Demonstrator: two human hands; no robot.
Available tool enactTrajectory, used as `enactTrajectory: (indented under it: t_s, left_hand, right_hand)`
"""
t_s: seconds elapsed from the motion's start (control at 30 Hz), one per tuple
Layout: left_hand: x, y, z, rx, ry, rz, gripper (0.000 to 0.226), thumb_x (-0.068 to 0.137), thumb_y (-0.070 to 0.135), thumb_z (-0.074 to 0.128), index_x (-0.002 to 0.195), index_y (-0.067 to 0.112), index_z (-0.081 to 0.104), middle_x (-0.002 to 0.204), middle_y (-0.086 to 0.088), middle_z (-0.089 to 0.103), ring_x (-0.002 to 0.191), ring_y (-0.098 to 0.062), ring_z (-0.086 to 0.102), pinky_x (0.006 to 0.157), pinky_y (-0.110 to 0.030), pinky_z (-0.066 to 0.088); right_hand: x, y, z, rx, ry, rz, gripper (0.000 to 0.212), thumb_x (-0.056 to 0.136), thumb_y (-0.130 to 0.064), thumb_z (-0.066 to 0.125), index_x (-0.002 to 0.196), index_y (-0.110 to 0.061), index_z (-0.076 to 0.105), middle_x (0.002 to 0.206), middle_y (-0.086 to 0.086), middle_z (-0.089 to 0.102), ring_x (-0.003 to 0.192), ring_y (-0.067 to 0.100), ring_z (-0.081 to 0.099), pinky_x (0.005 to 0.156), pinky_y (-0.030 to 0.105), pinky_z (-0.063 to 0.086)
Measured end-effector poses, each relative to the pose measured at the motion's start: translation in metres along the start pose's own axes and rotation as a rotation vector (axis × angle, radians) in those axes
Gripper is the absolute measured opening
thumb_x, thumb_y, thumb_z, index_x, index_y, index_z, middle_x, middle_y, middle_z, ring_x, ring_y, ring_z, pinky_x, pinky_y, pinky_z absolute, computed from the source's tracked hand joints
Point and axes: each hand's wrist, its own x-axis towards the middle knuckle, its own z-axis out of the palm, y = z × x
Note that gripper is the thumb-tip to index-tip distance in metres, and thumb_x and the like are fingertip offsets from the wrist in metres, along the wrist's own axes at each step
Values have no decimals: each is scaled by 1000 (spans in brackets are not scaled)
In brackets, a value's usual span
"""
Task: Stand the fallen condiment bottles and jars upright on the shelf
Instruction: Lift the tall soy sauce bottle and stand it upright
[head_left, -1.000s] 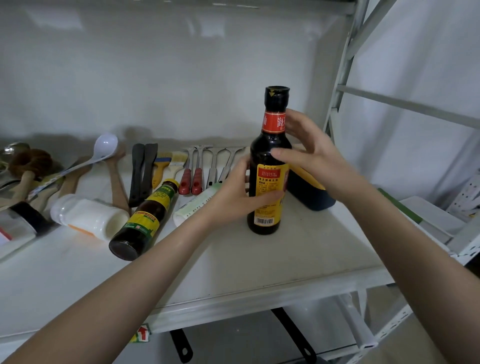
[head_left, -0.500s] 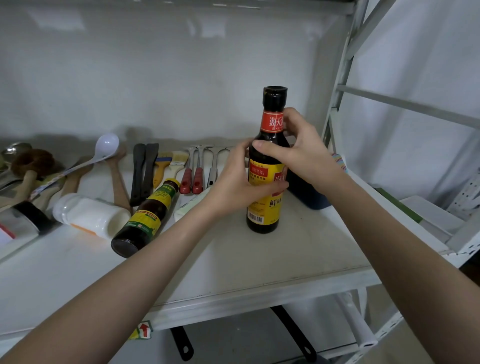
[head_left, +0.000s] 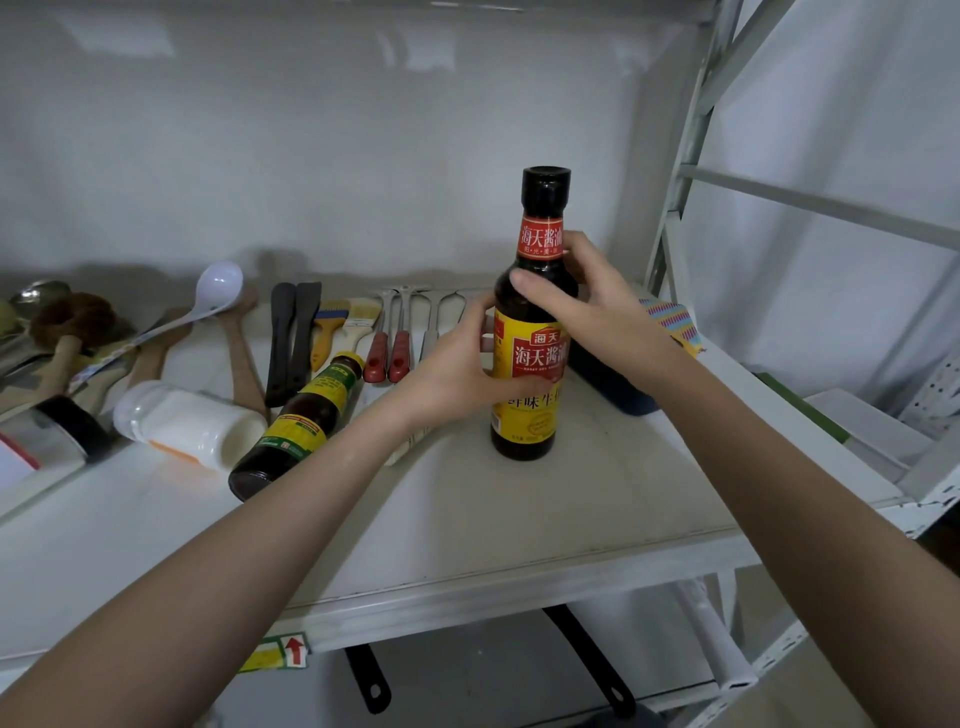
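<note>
A tall dark soy sauce bottle (head_left: 527, 415) with a yellow and red label stands upright on the white shelf (head_left: 519, 519). My left hand (head_left: 457, 371) grips its body from the left, and my right hand (head_left: 587, 306) holds its shoulder from the right. Left of it a smaller dark bottle (head_left: 298, 421) with a green and yellow label lies on its side, base toward me. A white jar (head_left: 189, 423) lies on its side beside that. A clear jar with a dark lid (head_left: 52, 441) lies at the far left. A slim white bottle (head_left: 410, 441) lies partly hidden under my left wrist.
Kitchen tools lie along the back: wooden spoons, a white ladle (head_left: 208, 296), black spatulas (head_left: 291, 338), brushes, red-handled peelers (head_left: 389, 353). A dark blue container (head_left: 613, 384) sits behind the upright bottle. The shelf frame post (head_left: 680, 156) rises at the right.
The soy sauce bottle has been turned about its axis, so its front label now faces me. My right hand slid down from the neck toward the shoulder. The bottle stays in the same spot.
</note>
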Motion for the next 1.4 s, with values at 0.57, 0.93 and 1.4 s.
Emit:
enactTrajectory:
  t_s: [0.57,0.93,1.4]
  left_hand:
    - [1,-5,4,-25,-37,-6,77,74,21,78,136,21,33,128,2,53,117,-11,55,94,-36,54]
    - [-5,-4,5,8,-25,-8,86,73,25,78,142,23,27,133,3,51,125,-12,50,101,-42,48]
    - [-32,-5,-30,271,63,31,88,79,28,72,148,22,17,150,-2,36,138,-12,34,104,-24,33]
  right_hand:
    - [-4,12,-3,76,-28,13,38,82,-34,65,117,-33,50,106,-19,61,98,-2,61,73,13,49]
    - [-10,10,-1,27,-14,21,61,83,-39,62,137,-25,37,128,-4,57,115,12,56,95,36,50]
    - [-36,-33,-4,-374,354,-256,45,82,-25,64,123,-17,47,117,-1,39,98,10,50,75,4,37]
